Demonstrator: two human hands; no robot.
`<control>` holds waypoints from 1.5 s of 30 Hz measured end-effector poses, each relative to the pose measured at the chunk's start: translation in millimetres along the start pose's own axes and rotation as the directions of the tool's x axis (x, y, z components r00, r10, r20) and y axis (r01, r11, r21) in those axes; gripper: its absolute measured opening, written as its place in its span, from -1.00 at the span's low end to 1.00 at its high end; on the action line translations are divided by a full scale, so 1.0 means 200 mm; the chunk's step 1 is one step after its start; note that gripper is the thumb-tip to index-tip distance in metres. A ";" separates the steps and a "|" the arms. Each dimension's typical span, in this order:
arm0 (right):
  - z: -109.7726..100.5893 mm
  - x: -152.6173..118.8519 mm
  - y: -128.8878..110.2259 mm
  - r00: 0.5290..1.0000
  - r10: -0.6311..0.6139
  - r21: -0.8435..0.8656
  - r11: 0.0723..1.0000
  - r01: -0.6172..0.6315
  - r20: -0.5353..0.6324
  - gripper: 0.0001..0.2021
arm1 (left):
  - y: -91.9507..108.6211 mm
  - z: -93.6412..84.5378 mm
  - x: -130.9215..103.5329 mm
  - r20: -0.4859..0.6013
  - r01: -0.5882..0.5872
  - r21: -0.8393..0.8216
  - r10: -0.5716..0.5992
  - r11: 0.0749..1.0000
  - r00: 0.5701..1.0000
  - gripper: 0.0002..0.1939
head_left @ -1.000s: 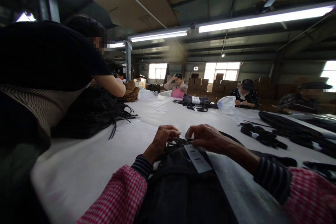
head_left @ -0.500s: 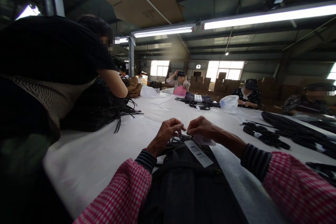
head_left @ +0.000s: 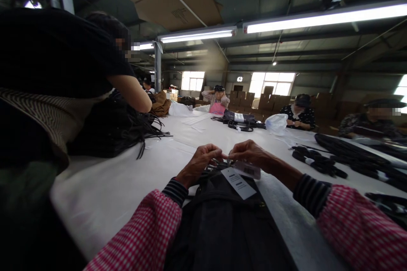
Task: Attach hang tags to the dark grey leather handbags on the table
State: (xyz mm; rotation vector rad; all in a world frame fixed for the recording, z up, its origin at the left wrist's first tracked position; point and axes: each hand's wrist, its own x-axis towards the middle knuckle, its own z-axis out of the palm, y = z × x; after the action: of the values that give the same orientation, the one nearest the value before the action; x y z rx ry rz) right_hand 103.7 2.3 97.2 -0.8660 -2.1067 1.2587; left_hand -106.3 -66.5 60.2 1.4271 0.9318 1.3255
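A black bag (head_left: pixel 225 228) lies in front of me on the white table, its top pointing away from me. Over that top edge, my left hand (head_left: pixel 203 161) and my right hand (head_left: pixel 249 153) face each other with fingertips almost touching. Both pinch at something too small to make out, close to the tags' upper ends. A white printed tag (head_left: pixel 238 183) rests slantwise on the bag. Under my right hand hangs a second, paler tag (head_left: pixel 248 170) with a barcode. Dark straps or cords at the bag's top are partly hidden behind my left fingers.
At left, a person in black (head_left: pixel 63 59) leans over a stack of black bags (head_left: pixel 104 131) with dangling straps. Bundled black straps (head_left: pixel 318 161) lie at right. Farther off are a strapped bundle (head_left: pixel 238 119), a clear plastic bag (head_left: pixel 276 123) and several seated people.
My right fingertips have shifted slightly right and the barcode tag shows more fully. My left hand stays nearly in place. The person at left has moved a little left in view.
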 end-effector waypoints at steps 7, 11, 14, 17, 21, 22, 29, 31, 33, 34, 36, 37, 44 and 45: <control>0.02 0.01 0.03 1.000 0.011 -0.047 0.999 -0.010 0.024 -0.77 | 0.01 0.01 0.00 -0.042 -0.004 0.006 0.004 1.000 0.999 -0.68; 0.04 0.01 0.01 0.997 -0.028 -0.074 0.997 0.033 0.074 -0.83 | 0.03 0.02 -0.01 -0.041 -0.016 -0.013 0.015 1.000 0.999 -0.68; 0.05 0.02 0.00 0.998 -0.004 -0.051 0.999 0.007 0.069 -0.86 | 0.03 0.02 -0.01 -0.029 -0.019 -0.024 0.018 1.000 0.999 -0.67; 0.04 0.02 0.01 0.999 0.007 -0.057 0.998 -0.004 0.047 -0.84 | 0.00 0.01 0.00 -0.027 -0.016 -0.039 0.015 0.999 1.000 -0.67; 0.02 0.01 0.03 0.998 0.003 -0.047 0.999 0.000 0.060 -0.82 | -0.04 0.00 0.01 -0.004 0.019 -0.082 -0.019 0.996 1.000 -0.63; 0.01 0.01 0.03 0.997 -0.004 -0.027 1.000 0.006 0.074 -0.82 | -0.05 0.00 0.01 0.001 0.022 -0.087 -0.022 0.996 1.000 -0.63; 0.01 0.02 0.06 0.996 0.007 0.013 1.000 -0.008 0.087 -0.76 | -0.04 0.00 -0.01 0.040 0.055 -0.150 -0.050 0.987 0.998 -0.65; 0.01 0.03 0.06 0.996 0.019 0.005 1.000 -0.020 0.084 -0.75 | -0.04 0.01 -0.01 0.053 0.060 -0.156 -0.052 0.986 0.997 -0.66; 0.01 0.02 0.05 0.996 0.039 -0.030 0.999 -0.037 0.076 -0.74 | -0.05 0.01 0.00 0.059 0.046 -0.164 -0.037 0.985 0.998 -0.66; 0.01 0.02 0.04 0.996 0.053 -0.062 0.997 -0.048 0.068 -0.73 | -0.05 0.01 0.00 0.062 0.043 -0.173 -0.033 0.984 0.998 -0.67; 0.01 -0.01 0.02 0.995 0.074 -0.136 0.989 -0.064 0.069 -0.73 | -0.05 0.02 0.00 0.074 0.054 -0.212 -0.039 0.976 0.996 -0.67; 0.00 -0.03 0.00 0.993 0.080 -0.170 0.983 -0.065 0.082 -0.73 | -0.04 0.03 -0.01 0.081 0.062 -0.242 -0.043 0.968 0.996 -0.67; -0.07 -0.20 -0.11 0.962 0.214 -0.112 0.974 -0.196 0.171 -0.46 | 0.02 0.05 -0.02 0.140 0.062 -0.356 -0.013 0.932 0.990 -0.54; -0.09 -0.21 -0.12 0.962 0.210 -0.067 0.977 -0.202 0.173 -0.49 | 0.02 0.06 -0.02 0.135 0.072 -0.338 -0.027 0.938 0.990 -0.53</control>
State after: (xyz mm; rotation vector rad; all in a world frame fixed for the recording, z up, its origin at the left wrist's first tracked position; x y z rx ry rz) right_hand 137.8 -28.3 120.3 -1.0511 -2.2415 1.4447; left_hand -96.0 -72.8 62.3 1.1948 0.6113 1.2702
